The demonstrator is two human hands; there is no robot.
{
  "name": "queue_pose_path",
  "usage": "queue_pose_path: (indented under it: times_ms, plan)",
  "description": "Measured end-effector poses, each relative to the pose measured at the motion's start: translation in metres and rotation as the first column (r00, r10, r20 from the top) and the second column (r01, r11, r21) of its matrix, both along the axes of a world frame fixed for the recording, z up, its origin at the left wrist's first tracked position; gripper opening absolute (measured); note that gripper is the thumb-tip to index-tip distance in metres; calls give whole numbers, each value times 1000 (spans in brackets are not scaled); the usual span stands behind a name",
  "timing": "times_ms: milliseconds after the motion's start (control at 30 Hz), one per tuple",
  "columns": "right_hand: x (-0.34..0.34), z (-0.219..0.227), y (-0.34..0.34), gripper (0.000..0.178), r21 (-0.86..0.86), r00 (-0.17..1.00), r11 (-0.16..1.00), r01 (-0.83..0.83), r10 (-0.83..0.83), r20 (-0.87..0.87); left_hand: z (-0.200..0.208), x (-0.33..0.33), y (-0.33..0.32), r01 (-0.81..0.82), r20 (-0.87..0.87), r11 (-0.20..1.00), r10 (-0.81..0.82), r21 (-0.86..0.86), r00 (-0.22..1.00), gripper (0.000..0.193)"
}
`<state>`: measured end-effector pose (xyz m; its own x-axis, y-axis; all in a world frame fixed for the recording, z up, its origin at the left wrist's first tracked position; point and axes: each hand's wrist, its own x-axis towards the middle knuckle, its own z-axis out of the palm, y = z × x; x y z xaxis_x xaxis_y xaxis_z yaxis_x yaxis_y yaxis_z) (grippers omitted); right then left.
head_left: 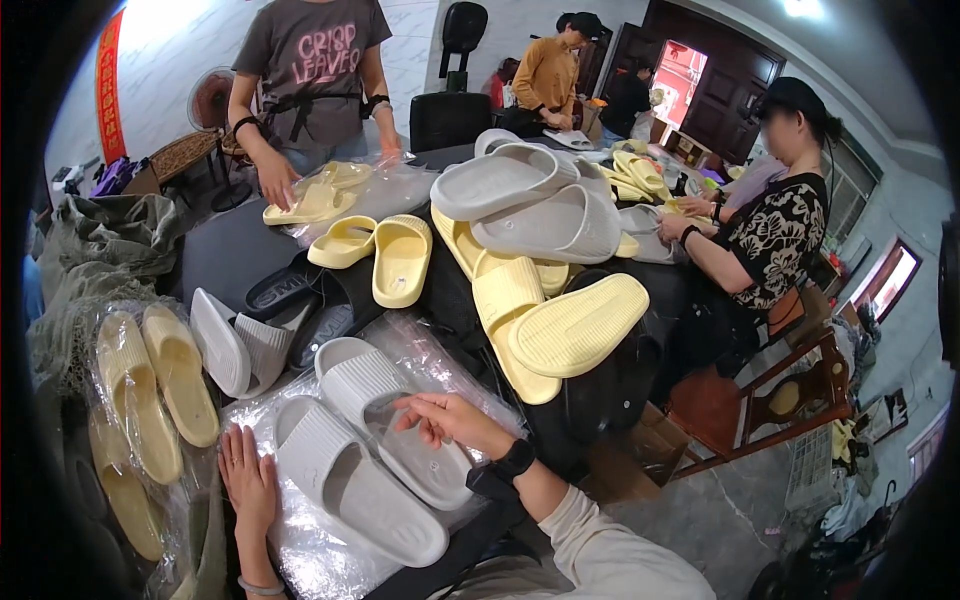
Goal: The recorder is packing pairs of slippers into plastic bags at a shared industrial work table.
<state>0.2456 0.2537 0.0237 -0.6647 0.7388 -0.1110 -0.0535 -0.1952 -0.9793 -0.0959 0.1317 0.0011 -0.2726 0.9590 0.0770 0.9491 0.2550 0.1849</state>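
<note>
A pair of grey slide sandals lies in front of me on a stack of clear plastic bags [300,545]. The nearer grey slide [385,515] and the farther grey slide [435,470] sit side by side, straps toward the far left. My left hand [247,480] rests flat on the bags' left edge, fingers extended, beside the nearer slide. Over the farther slide's footbed is my right hand [440,418], its index finger stretched out and the others loosely bent, with nothing in it. Whether its fingertips touch the slide I cannot tell.
Bagged yellow slides [140,400] lie to the left, by another grey pair [235,345] and black slides [285,290]. A pile of grey and yellow slides [530,195] rises ahead. Co-workers handle slides across and to the right; a wooden chair [710,405] stands at right.
</note>
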Motion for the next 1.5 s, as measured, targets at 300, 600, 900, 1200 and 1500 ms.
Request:
queue_pose_path:
  times_ms: [300,600,900,1200,1500]
  plan:
    - [-11,1,-6,37,-88,999,996,-8,11,39,-4,-10,-12,-17,32,999,16,48,999,56]
    - [-15,23,-31,44,663,870,701,-262,-125,477,-12,3,-3,-16,53,956,0,294,999,51]
    - [-70,28,-49,57,687,765,676,-265,-286,577,-15,-2,-1,-64,109,960,36,272,993,52]
    - [-83,22,-35,36,670,564,629,-394,-410,717,-19,-6,-7,-78,109,963,51,258,993,53]
    - [-78,56,-37,24,744,699,576,-338,-376,608,-16,-6,-4,-78,122,958,46,275,991,52]
